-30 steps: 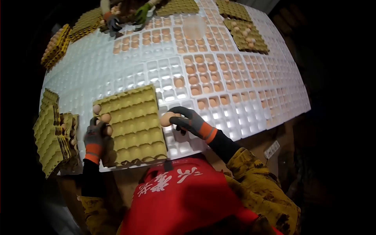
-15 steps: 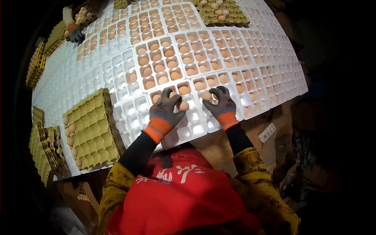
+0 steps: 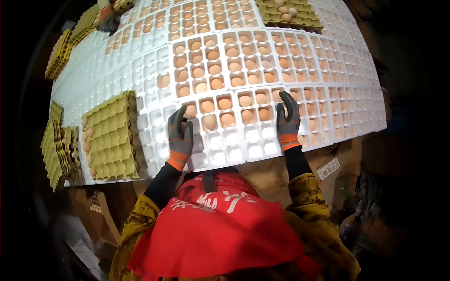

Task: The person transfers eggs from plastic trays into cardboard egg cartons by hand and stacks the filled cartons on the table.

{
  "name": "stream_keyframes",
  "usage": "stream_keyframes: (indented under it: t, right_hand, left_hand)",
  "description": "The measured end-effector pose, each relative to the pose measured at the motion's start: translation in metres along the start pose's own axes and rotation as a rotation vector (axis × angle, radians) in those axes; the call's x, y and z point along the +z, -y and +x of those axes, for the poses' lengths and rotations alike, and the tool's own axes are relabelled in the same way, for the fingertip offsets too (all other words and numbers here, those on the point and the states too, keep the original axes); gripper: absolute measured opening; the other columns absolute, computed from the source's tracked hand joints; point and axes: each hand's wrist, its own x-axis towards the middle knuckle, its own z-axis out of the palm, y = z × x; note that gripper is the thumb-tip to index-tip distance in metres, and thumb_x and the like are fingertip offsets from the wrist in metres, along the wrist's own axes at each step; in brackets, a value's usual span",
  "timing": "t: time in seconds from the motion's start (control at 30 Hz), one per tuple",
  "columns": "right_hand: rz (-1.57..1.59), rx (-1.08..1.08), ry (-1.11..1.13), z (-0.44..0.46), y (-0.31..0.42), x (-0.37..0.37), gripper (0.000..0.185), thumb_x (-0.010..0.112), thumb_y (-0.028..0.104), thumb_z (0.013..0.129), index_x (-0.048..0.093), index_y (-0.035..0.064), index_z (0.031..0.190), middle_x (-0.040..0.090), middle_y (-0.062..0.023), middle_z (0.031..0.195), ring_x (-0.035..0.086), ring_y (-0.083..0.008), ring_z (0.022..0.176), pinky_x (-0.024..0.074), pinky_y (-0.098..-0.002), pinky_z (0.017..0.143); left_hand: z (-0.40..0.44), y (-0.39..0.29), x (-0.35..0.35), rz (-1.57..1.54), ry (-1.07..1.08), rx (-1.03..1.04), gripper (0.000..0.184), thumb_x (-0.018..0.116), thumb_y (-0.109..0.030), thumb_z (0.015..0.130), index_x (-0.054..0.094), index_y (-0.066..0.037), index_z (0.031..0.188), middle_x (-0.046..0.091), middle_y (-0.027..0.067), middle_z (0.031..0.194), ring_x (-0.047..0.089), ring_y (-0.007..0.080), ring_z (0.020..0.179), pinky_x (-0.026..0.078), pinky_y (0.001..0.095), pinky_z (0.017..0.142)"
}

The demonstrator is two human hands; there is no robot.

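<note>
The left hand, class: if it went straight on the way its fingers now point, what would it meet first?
The left hand would probably meet the egg at the far-left corner of the white tray; depth is unclear, so they may be touching.

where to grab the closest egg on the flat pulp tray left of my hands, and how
Probably pinch the egg by its rounded sides, coming from above and slightly right: its top looks exposed above the pulp tray, and the pockets to its right hold no eggs, leaving room.
</note>
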Motion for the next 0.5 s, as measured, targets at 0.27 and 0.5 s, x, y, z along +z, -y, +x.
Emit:
stream_keyframes:
  t: [0.27, 0.5]
  right_hand:
    - [-0.423, -0.245, 0.181, -0.009, -0.027, 0.016, 0.036, 0.062, 0.006, 0.089, 0.067, 0.0096, 0.124, 0.064, -0.0136, 0.126, 0.056, -0.0337, 0.120, 0.0415, -0.0473, 0.106]
    - [-0.288, -0.230, 0.489, -0.020, 0.146, 0.093, 0.048, 0.077, 0.032, 0.085, 0.065, 0.0141, 0.128, 0.063, -0.0137, 0.114, 0.060, -0.0334, 0.105, 0.0503, -0.0434, 0.091]
  left_hand:
    - [0.000, 0.019, 0.006, 0.273, 0.112, 0.324, 0.043, 0.065, -0.009, 0.083, 0.065, -0.008, 0.125, 0.063, 0.0176, 0.125, 0.056, 0.0394, 0.119, 0.043, 0.0496, 0.101]
    - [-0.013, -0.012, -0.100, 0.054, 0.037, 0.131, 0.038, 0.063, -0.003, 0.089, 0.064, -0.005, 0.127, 0.062, 0.0176, 0.127, 0.057, 0.0366, 0.120, 0.046, 0.0424, 0.103]
